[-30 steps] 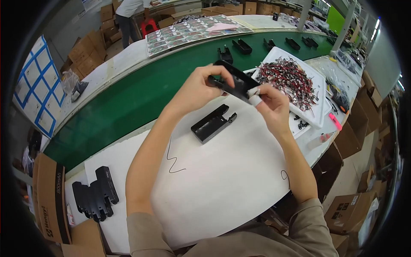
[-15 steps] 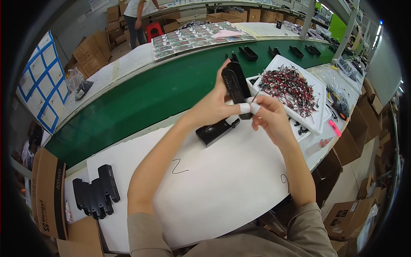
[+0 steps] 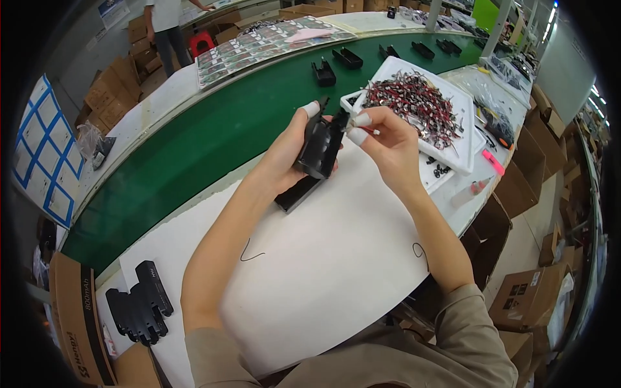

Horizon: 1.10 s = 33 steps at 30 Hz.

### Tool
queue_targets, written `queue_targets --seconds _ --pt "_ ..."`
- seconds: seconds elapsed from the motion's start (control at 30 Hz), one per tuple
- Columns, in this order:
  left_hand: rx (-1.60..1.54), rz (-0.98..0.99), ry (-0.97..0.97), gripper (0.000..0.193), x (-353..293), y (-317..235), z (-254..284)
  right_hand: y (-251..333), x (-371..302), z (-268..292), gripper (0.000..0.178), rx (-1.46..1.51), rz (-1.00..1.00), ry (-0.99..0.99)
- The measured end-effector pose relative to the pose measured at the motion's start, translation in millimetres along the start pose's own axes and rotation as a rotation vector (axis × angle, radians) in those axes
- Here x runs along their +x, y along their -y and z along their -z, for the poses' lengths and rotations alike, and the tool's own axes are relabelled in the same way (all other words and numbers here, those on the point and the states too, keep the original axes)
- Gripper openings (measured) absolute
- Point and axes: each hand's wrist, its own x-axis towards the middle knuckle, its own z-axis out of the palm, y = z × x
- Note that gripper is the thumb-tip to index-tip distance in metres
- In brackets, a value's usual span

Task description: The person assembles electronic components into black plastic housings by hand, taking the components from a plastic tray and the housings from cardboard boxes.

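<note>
A black plastic housing (image 3: 317, 154) is gripped in my left hand (image 3: 283, 158), tilted, its hollow side facing up toward me. White covers wrap the left thumb tip and the right thumb and finger. At the housing's upper right end, my right hand (image 3: 396, 152) pinches a small part with thin wires (image 3: 370, 130), a bit of red showing. Whether that part touches the housing I cannot tell. Below the held housing, a second black housing (image 3: 299, 196) lies on the white work sheet (image 3: 323, 271), partly covered by my left hand and the first one.
A white tray (image 3: 467, 123) heaped with red-and-black wired parts stands right of my hands. Past it lie a pink marker (image 3: 493, 161) and a small bottle (image 3: 469, 193). Several black housings (image 3: 348, 59) sit on the green belt (image 3: 194, 145). More black cases (image 3: 139, 307) are grouped at left.
My left hand has turned the housing from its outer face to its hollow side and brought it lower. The right hand has shifted to its upper end. The whole view has swung slightly.
</note>
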Motion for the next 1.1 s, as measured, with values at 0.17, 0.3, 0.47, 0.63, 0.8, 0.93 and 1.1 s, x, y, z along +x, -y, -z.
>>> queue_targets --seconds 0.17,0.3,0.47,0.63,0.8,0.93,1.1 --pt "0.05 0.073 0.066 0.043 -3 5 -7 -3 0 0 0.012 -0.036 -0.122 -0.067" --pt "0.054 0.111 0.099 0.04 -2 6 -5 -6 0 6 0.012 -0.355 -0.106 -0.082" --pt "0.07 0.113 0.125 0.04 -5 4 -10 -9 -1 7 0.012 -0.235 -0.143 -0.009" --pt "0.091 0.112 0.13 0.041 -5 5 -9 -1 1 2 0.015 -0.369 -0.165 -0.022" --pt "0.079 0.122 0.131 0.042 -5 6 -10 -2 1 5 0.015 -0.363 -0.136 -0.069" --pt "0.031 0.132 0.134 0.043 -7 8 -13 -3 0 5 0.015 -0.393 -0.147 -0.083" --pt "-0.026 0.109 0.113 0.044 -10 10 -20 -3 0 5 0.016 -0.397 -0.144 -0.107"
